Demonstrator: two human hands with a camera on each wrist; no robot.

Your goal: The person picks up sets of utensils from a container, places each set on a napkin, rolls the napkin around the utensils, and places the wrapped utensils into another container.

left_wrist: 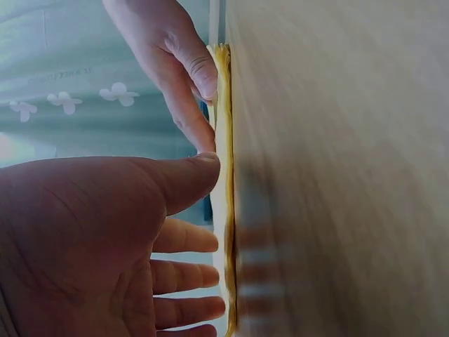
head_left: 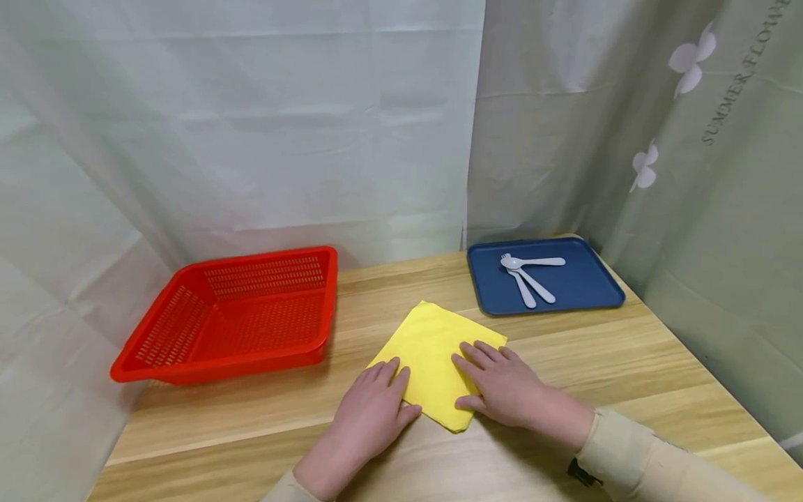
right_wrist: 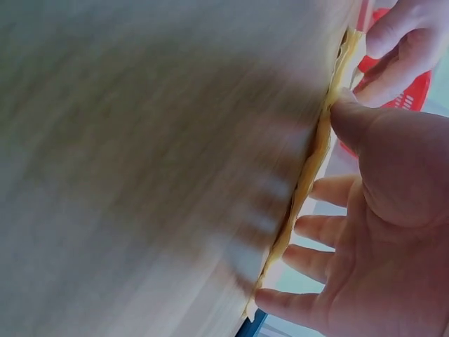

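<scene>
A folded yellow cloth (head_left: 433, 355) lies flat on the wooden table, turned with its corners toward front and back. My left hand (head_left: 371, 411) rests on its left edge with the fingers extended. Across from it, my right hand (head_left: 502, 383) touches the right part of the cloth, fingers spread. From the side, in the left wrist view, the cloth (left_wrist: 223, 175) shows as a thin layered stack under the fingertips. In the right wrist view the thumb and fingers of the right hand (right_wrist: 379, 203) meet the cloth's edge (right_wrist: 309, 168) without curling round it.
A red plastic basket (head_left: 329, 307) with perforated walls stands at the back left. At the back right, a blue tray (head_left: 590, 279) bears white cutlery (head_left: 530, 275), including a spoon and a fork. Pale curtains (head_left: 314, 139) enclose the table (head_left: 627, 369) at the back and sides.
</scene>
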